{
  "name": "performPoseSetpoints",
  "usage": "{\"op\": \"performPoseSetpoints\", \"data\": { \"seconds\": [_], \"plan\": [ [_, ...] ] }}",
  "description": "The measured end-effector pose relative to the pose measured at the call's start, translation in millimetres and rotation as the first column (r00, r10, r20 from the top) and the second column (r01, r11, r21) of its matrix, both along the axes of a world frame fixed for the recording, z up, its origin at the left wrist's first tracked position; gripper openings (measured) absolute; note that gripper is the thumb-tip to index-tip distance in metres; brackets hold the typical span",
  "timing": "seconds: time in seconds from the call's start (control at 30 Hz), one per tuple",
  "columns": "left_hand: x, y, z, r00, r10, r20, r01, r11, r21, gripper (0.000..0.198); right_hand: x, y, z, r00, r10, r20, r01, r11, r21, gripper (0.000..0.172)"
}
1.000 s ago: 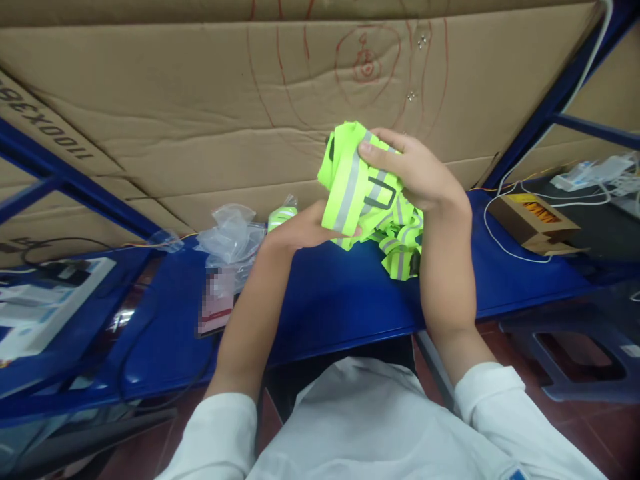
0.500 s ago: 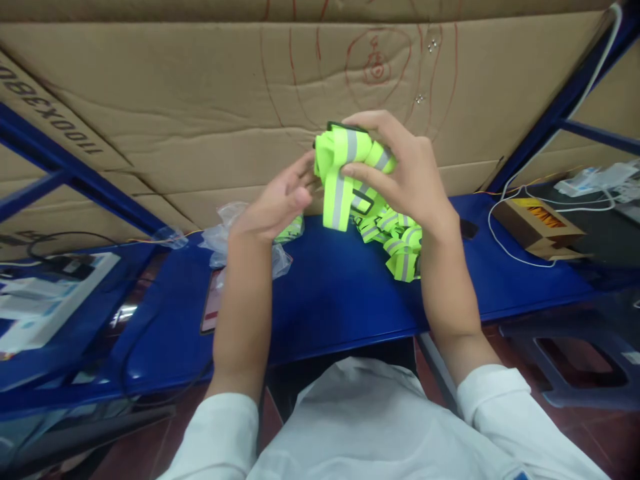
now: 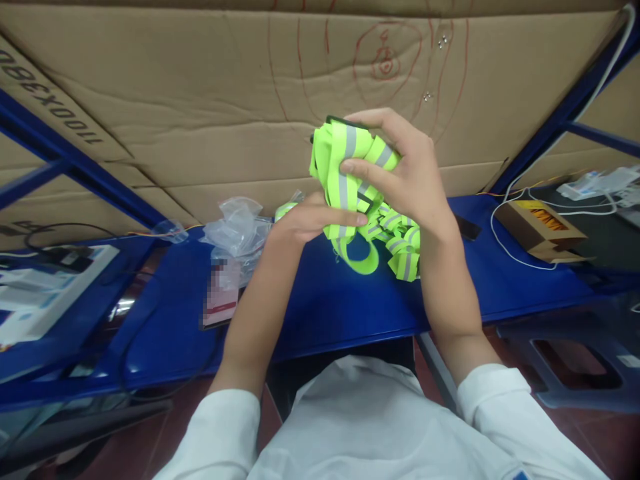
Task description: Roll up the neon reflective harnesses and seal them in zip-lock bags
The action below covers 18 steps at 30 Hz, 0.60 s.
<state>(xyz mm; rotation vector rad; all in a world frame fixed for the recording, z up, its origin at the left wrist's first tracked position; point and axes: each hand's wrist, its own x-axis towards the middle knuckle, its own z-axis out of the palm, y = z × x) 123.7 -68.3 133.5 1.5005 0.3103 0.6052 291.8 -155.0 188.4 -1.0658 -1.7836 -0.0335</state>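
Note:
A folded bundle of neon-yellow reflective strap [image 3: 345, 143] with a grey stripe and black buckles is held up above the table. My right hand [image 3: 407, 167] is closed round its right side, thumb across the front. Lower down, my left hand [image 3: 320, 217] pinches the strap near a black buckle, its thumb in front and most of its fingers hidden behind. Below this grip a loop of strap [image 3: 364, 263] hangs loose. More reflective straps [image 3: 403, 250] lie piled on the blue table [image 3: 330, 300], behind and below my right hand.
Clear plastic bags [image 3: 235, 230] lie left of my left forearm, beside a phone-like flat device [image 3: 220, 300]. An open cardboard box [image 3: 543, 227] and a white cable stand at the right. Cardboard sheeting [image 3: 215, 100] walls off the back, between blue metal posts. A plastic stool [image 3: 575, 363] is at lower right.
My left hand has moved right and closed on the lower part of the strap. A loop now hangs below the bundle. My right hand keeps its hold.

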Motion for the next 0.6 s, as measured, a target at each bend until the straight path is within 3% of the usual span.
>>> {"op": "performPoseSetpoints", "data": {
  "seconds": [0.17, 0.3, 0.37, 0.43, 0.6],
  "plan": [
    [-15.2, 8.9, 4.4, 0.987, 0.071, -0.147, -0.032, 0.968, 0.249, 0.055, -0.7, 1.8, -0.7, 0.984, 0.039, -0.175, -0.072, 0.980, -0.183, 0.038],
    [-23.0, 7.7, 10.5, 0.982, 0.081, -0.170, -0.011, 0.925, 0.381, 0.058, 2.4, 7.9, -6.0, 0.945, 0.109, -0.309, -0.222, 0.906, -0.360, 0.049],
    [-23.1, 6.0, 12.0, 0.983, 0.060, -0.173, 0.013, 0.918, 0.395, 0.057, 4.5, 13.6, -9.3, 0.941, 0.108, -0.320, -0.241, 0.879, -0.412, 0.053],
    [-20.7, 5.7, 11.2, 0.988, 0.041, -0.148, 0.015, 0.934, 0.358, 0.059, 6.5, 20.0, -12.3, 0.952, 0.067, -0.300, -0.187, 0.902, -0.390, 0.055],
    [-11.6, 8.4, 4.6, 0.997, 0.063, -0.035, -0.056, 0.984, 0.170, 0.066, 7.9, 25.0, -14.6, 0.974, -0.041, -0.221, 0.000, 0.983, -0.185, 0.054]
  ]
}}
